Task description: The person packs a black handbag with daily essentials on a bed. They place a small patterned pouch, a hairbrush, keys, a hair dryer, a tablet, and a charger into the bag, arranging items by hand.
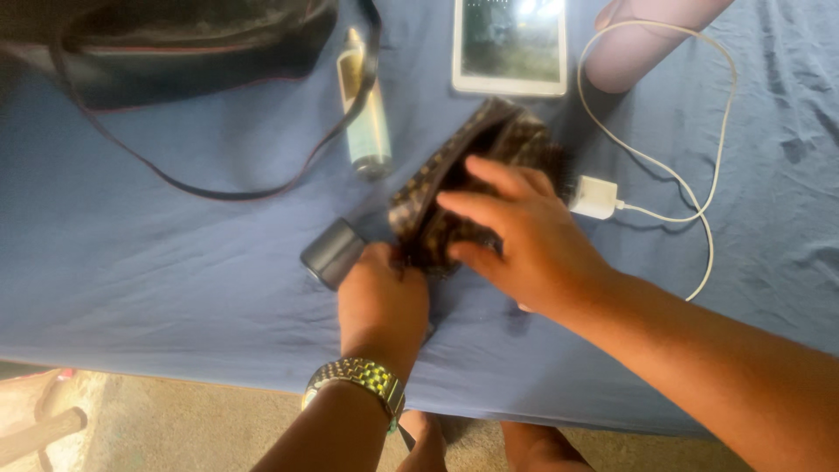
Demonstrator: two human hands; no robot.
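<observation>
A small dark patterned pouch (507, 135) lies open on the blue cloth (175, 262), its mouth facing left. My left hand (382, 297), with a metal watch on the wrist, pinches the pouch's near corner. My right hand (516, 232) lies on top of the pouch, its fingers spread and curling over the open edge. What is inside the pouch is hidden.
A dark grey cylinder (332, 253) lies just left of my left hand. A slim spray bottle (367, 114), a black bag with a long strap (157, 44), a white tablet (509, 48), a white charger with cable (596, 197) and a pink tube (638, 44) surround the pouch.
</observation>
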